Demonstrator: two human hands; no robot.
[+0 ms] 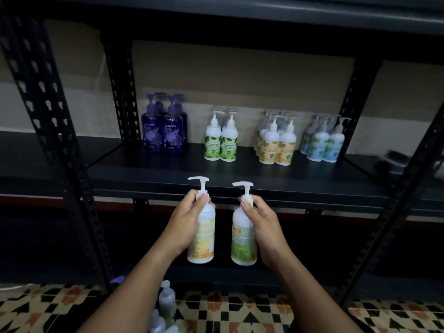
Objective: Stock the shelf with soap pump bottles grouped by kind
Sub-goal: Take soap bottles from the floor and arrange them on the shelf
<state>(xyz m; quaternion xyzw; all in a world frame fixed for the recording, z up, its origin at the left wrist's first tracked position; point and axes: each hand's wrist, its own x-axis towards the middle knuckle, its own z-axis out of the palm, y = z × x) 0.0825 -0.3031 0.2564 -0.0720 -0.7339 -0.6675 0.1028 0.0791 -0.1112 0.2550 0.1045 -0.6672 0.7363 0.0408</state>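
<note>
The shelf already carries four groups, each of one kind; from the left there are the purple bottles, the green-label bottles, the orange-label bottles and the blue-label bottles; the groups stand apart from each other, near the back of the board. I judge that the task is well advanced but not finished; two bottles are in the hands, and some more bottles wait low on the floor, partly hidden by the left arm.

The left hand holds a yellowish-label bottle with fingers curled around its body and neck; the right hand holds in the same way a greenish-label bottle; both bottles are upright, just in front of the shelf edge and below it, not touching each other. Their labels face away from the camera, so I cannot tell the kind with certainty.

The bottles look like smooth white plastic, round, with sloping shoulders and a white pump with a long beak; the purple ones are dark, glossy and translucent. The shelf is dark matte board on black metal posts with punched holes; the floor has patterned tiles in black, cream and orange.
</note>
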